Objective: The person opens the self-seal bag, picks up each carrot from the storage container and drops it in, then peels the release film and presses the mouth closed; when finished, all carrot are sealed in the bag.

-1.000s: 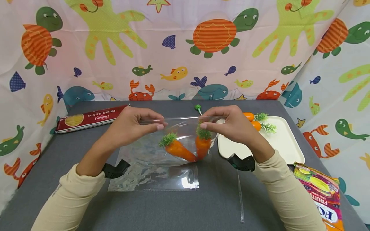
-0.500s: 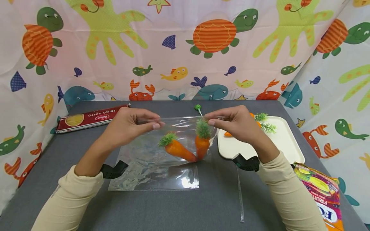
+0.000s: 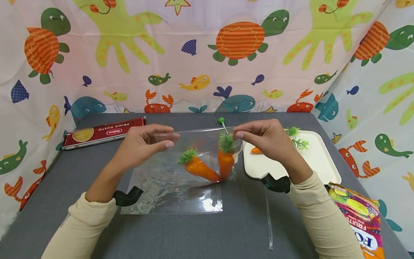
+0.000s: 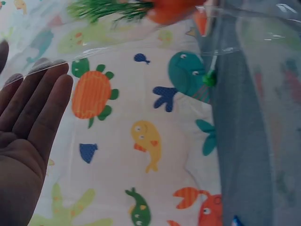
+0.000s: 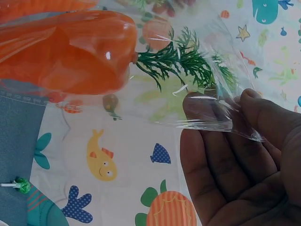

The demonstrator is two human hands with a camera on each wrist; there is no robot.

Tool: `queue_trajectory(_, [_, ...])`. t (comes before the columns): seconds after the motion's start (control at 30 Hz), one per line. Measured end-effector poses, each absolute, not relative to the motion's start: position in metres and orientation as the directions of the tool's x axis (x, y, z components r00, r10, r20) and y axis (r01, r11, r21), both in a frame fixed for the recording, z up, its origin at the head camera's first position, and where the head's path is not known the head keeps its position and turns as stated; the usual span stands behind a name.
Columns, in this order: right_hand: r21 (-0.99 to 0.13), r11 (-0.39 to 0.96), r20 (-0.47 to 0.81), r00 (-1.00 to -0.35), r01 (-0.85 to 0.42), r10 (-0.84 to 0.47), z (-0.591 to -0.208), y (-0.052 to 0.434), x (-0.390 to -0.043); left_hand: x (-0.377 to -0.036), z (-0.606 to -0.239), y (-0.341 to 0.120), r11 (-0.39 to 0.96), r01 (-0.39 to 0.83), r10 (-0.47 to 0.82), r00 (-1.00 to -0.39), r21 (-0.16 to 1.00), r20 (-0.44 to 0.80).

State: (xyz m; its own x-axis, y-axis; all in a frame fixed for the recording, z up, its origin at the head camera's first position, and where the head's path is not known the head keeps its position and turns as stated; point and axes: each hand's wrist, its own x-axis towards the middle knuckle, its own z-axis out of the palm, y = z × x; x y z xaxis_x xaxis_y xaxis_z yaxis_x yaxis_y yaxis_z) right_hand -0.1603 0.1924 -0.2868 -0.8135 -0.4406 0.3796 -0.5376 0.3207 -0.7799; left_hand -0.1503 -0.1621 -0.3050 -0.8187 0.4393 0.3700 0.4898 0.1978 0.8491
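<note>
- Head view: both forearms in cream sleeves reach forward over the grey table (image 3: 194,233), hands raised at the top edge of a clear plastic bag (image 3: 181,180).
- The left hand (image 3: 142,144) pinches the bag's upper rim between thumb and forefinger at its left end; the right hand (image 3: 265,138) pinches the same rim at its right end, so the mouth is stretched between them.
- The bag's lower part lies flat on the table, and two toy carrots (image 3: 210,163) sit inside it, tips meeting, green tops up.
- Just right of the bag stands a white tray (image 3: 317,162) with more carrots partly hidden behind the right hand. A red pasta box (image 3: 103,132) lies far left, a colourful snack packet (image 3: 359,216) near right, a thin clear strip (image 3: 268,219) on the table, and a small green pick (image 3: 221,121) beyond the bag.
- Left wrist view: the left hand's palm and fingers (image 4: 33,108) show almost straight with the bag's clear edge across their tips; the thumb is out of frame, so the pinch itself is not visible here. A carrot top shows at the upper edge, and the green pick lies on the table.
- Right wrist view: the right hand's fingers (image 5: 221,141) lie behind the crinkled film, the thumb pressing it against them. One carrot (image 5: 70,52) fills the upper left, seen through the plastic, detail the head view lacks.
</note>
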Motion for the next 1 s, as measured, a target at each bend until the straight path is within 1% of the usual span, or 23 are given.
queue_trajectory(0.13, [-0.774, 0.302, 0.403, -0.801, -0.556, -0.442, -0.289, 0.191, -0.162, -0.153, -0.318, -0.164, 0.133, 0.526, 0.413, -0.800, 0.840, 0.436])
queue_trajectory(0.23, [-0.779, 0.283, 0.416, -0.798, -0.560, -0.436, -0.292, 0.191, -0.163, -0.153, -0.326, -0.163, 0.094, 0.501, 0.394, -0.812, 0.860, 0.430])
queue_trajectory(0.3, [-0.788, 0.263, 0.421, -0.798, -0.557, -0.430, -0.295, 0.191, -0.164, -0.151, -0.333, -0.162, 0.080, 0.460, 0.407, -0.825, 0.884, 0.393])
queue_trajectory(0.37, [-0.806, 0.236, 0.415, -0.802, -0.543, -0.429, -0.298, 0.191, -0.165, -0.150, -0.343, -0.160, 0.073, 0.396, 0.441, -0.836, 0.915, 0.327])
queue_trajectory(0.47, [-0.832, 0.208, 0.389, -0.808, -0.514, -0.443, -0.303, 0.191, -0.166, -0.151, -0.359, -0.158, 0.125, 0.315, 0.495, -0.842, 0.941, 0.216])
queue_trajectory(0.57, [-0.861, 0.190, 0.335, -0.807, -0.472, -0.486, -0.311, 0.193, -0.167, -0.152, -0.371, -0.152, 0.187, 0.254, 0.514, -0.849, 0.949, 0.126])
queue_trajectory(0.67, [-0.887, 0.197, 0.254, -0.797, -0.418, -0.548, -0.323, 0.194, -0.169, -0.152, -0.375, -0.149, 0.210, 0.212, 0.488, -0.869, 0.955, 0.086])
queue_trajectory(0.9, [-0.899, 0.329, 0.010, -0.763, -0.289, -0.646, -0.368, 0.185, -0.179, -0.155, -0.379, -0.146, 0.213, 0.192, 0.407, -0.909, 0.958, 0.092])
queue_trajectory(1.0, [-0.894, 0.352, -0.035, -0.739, -0.278, -0.673, -0.382, 0.179, -0.181, -0.157, -0.379, -0.145, 0.192, 0.195, 0.377, -0.919, 0.962, 0.111])
